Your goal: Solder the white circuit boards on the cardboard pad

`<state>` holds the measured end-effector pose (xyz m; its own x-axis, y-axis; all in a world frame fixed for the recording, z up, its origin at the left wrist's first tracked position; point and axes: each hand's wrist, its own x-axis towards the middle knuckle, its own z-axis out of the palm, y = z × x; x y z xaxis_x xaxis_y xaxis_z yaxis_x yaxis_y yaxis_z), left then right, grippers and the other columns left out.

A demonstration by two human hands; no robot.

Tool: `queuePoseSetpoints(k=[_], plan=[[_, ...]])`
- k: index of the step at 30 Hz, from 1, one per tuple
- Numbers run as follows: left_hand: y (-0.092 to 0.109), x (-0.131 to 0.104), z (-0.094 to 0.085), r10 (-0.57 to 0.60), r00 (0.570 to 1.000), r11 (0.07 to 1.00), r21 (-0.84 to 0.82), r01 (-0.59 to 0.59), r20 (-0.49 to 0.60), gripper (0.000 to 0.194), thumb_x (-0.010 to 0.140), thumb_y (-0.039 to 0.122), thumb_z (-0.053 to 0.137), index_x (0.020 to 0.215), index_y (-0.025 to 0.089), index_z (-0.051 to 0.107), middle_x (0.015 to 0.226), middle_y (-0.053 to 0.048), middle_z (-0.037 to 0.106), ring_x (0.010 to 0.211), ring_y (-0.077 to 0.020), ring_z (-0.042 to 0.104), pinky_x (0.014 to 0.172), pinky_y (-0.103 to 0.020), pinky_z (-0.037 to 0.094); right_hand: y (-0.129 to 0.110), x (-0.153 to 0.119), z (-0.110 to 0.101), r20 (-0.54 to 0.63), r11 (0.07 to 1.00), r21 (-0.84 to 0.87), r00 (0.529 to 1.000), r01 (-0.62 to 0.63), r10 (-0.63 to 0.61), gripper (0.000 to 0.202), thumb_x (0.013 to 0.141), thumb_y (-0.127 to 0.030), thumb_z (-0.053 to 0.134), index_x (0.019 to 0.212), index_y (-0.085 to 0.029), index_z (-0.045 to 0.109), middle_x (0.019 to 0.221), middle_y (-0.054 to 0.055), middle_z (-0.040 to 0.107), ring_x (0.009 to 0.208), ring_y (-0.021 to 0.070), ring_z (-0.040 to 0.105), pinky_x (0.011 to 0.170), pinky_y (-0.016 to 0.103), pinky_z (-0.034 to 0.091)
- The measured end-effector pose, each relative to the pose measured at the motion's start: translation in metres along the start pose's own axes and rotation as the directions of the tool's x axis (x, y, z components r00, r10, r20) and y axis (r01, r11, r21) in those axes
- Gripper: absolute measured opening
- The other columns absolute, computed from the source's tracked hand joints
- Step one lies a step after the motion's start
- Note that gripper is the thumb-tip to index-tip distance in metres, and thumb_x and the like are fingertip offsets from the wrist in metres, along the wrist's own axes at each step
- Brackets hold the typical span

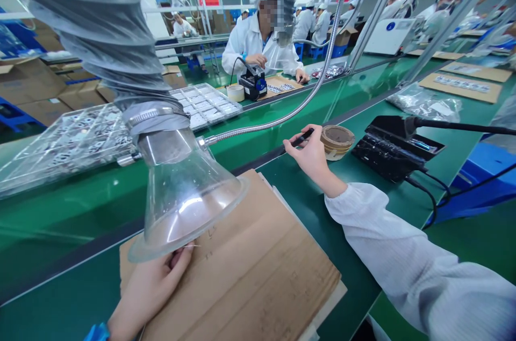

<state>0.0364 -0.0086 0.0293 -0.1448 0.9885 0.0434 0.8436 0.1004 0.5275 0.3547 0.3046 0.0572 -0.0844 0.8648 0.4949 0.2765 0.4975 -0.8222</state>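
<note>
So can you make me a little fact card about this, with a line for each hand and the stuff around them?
Left hand: on the cardboard, by the clear funnel's rim; its grip is hard to see
Right hand: fingers pinch a dark, pen-like thing
Beside right hand: a roll of tape
Under cardboard: green table
Funnel: hangs from a gray, wrinkly hose
Across: a person in white, working

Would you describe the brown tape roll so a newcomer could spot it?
On the near green bench, beyond the cardboard, find the right hand. Just beside it sits the tape roll, round, tan and hollow, unlike the angular black stand nearby.
</note>
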Motion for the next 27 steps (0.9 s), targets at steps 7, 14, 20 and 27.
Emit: queuePoseSetpoints(k=[7,14,20,27], plan=[[-0.0023,-0.0012,0.0003,-0.003,1.000,1.000,-0.006,0.003,-0.008,0.042,0.102,0.059,0.052,0.094,0.023,0.070,0.075,-0.002,0.065,0.069,-0.0193,0.061,0.063,-0.026,0.051,0.0031,-0.0015,0.0008,0.014,0.999,-0.033,1.000,-0.014,0.015,0.061,0.079,-0.053,0.081,0.111,-0.026,0.036,0.089,0.000,0.069,0.077,0.0228,0.075,0.075,0.043,0.063],[-0.0022,-0.0008,0.0001,-0.020,1.000,0.999,-0.027,0.020,0.007,0.042,0.102,0.060,0.053,0.095,0.023,0.070,0.077,-0.002,0.066,0.070,-0.0197,0.063,0.065,-0.027,0.052,0.0086,-0.0021,0.0015,-0.026,0.999,-0.028,0.999,-0.025,0.024,0.063,0.078,-0.055,0.081,0.111,-0.027,0.036,0.088,0.000,0.068,0.077,0.0241,0.074,0.080,0.047,0.063],[-0.0013,-0.0005,0.0010,-0.063,0.997,0.996,-0.065,0.066,0.053,0.048,0.102,0.065,0.047,0.099,0.022,0.069,0.079,-0.002,0.068,0.074,-0.0199,0.064,0.069,-0.028,0.051,0.0083,-0.0070,0.0057,-0.024,0.998,-0.054,0.999,-0.031,0.030,0.064,0.078,-0.057,0.081,0.111,-0.027,0.036,0.091,0.000,0.067,0.080,0.0239,0.074,0.081,0.045,0.063],[-0.0073,-0.0006,0.0042,-0.077,0.994,0.996,-0.035,0.080,0.075,0.050,0.103,0.066,0.046,0.099,0.022,0.068,0.079,-0.002,0.066,0.074,-0.0203,0.062,0.068,-0.028,0.049,0.0080,-0.0085,0.0075,-0.089,0.996,-0.081,0.996,-0.037,0.029,0.065,0.076,-0.060,0.081,0.110,-0.027,0.037,0.093,0.001,0.062,0.079,0.0243,0.075,0.079,0.046,0.065]])
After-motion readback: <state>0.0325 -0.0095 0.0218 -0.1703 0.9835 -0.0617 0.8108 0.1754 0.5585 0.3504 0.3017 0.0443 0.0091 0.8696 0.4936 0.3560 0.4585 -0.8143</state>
